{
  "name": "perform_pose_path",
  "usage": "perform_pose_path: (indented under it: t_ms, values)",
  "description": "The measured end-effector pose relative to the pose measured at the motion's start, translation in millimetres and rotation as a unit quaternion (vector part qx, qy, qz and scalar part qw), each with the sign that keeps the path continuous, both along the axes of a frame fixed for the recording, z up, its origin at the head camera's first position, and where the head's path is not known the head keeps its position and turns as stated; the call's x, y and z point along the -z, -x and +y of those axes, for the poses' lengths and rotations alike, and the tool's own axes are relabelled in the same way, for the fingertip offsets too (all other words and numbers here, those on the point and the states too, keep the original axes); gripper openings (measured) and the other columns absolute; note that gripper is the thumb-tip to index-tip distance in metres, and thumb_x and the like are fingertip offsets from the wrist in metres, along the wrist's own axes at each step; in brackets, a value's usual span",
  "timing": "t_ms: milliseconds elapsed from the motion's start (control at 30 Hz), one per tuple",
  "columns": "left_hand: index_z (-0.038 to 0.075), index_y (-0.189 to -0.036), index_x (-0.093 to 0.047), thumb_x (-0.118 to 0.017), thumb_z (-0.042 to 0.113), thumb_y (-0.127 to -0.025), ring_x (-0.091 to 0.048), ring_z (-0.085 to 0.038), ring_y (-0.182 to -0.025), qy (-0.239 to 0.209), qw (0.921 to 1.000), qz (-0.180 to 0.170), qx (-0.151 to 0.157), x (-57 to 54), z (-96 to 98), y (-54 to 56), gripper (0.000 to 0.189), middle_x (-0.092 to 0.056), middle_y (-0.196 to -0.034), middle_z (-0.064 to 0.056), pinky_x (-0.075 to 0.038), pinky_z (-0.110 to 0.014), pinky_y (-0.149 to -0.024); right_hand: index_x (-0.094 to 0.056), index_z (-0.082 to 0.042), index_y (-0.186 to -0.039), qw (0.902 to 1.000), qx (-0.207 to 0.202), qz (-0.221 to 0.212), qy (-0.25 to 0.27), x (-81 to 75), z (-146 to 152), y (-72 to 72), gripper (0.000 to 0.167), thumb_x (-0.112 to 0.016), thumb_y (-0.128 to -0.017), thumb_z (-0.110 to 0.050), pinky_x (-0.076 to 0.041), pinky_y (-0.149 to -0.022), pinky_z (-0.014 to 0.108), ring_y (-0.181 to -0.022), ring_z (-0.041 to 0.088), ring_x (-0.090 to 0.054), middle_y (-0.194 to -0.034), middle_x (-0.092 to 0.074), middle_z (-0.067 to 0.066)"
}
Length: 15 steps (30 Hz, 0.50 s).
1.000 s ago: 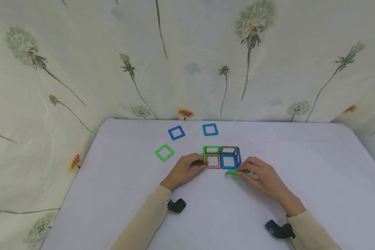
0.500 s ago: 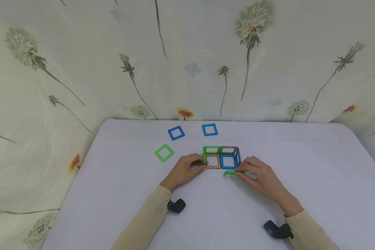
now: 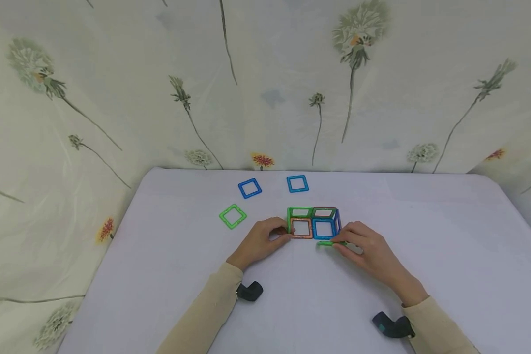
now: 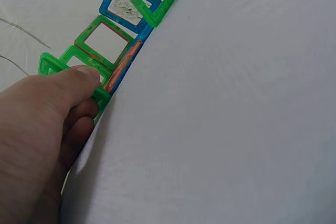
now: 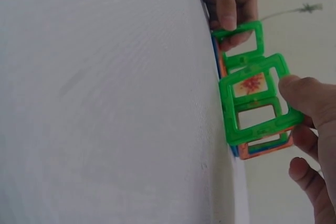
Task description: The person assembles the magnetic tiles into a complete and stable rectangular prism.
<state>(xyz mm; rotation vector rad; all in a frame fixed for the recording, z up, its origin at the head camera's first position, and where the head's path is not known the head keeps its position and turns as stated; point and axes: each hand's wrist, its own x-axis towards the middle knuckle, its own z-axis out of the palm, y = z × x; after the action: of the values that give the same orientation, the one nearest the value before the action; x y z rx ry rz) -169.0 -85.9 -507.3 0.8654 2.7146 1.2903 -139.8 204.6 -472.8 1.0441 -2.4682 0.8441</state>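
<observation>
A small structure of square magnetic tiles stands mid-table. An orange tile (image 3: 302, 238) and a blue tile (image 3: 324, 238) lie side by side as its base, with tiles standing along the back and both ends. My left hand (image 3: 263, 240) grips the green tile (image 3: 288, 221) at the left end between thumb and fingers. In front of the blue base tile, my right hand (image 3: 371, 250) pinches another green tile (image 5: 262, 130) by its right edge, holding it upright. The right wrist view looks through this tile to the structure behind.
Two loose blue tiles (image 3: 250, 196) (image 3: 298, 190) lie near the back of the white-covered table (image 3: 447, 221). A loose green tile (image 3: 225, 222) lies to the left of the structure. A flower-patterned cloth (image 3: 265, 123) hangs behind the table.
My right hand has shifted slightly left with the green tile, along the front of the structure. The left hand and the loose tiles stay in place.
</observation>
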Motion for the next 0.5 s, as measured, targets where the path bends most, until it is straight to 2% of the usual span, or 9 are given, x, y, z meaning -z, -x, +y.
perform_pose_path:
  t_ms: [500]
  values:
    - [0.022,-0.106,-0.064,-0.065,0.026,-0.090,-0.058,-0.001,-0.094,0.000,1.0000,-0.003,-0.001,-0.5,0.3,0.0,0.018,-0.065,-0.103,0.011,-0.050,-0.017,-0.086,-0.071,-0.018,-0.091,0.9998,-0.004,0.017,0.007,2.5,-0.5,1.4,0.027,-0.081,-0.068,-0.005,-0.040,-0.072,0.009,-0.085,0.000,-0.049,-0.093,-0.060,-0.012]
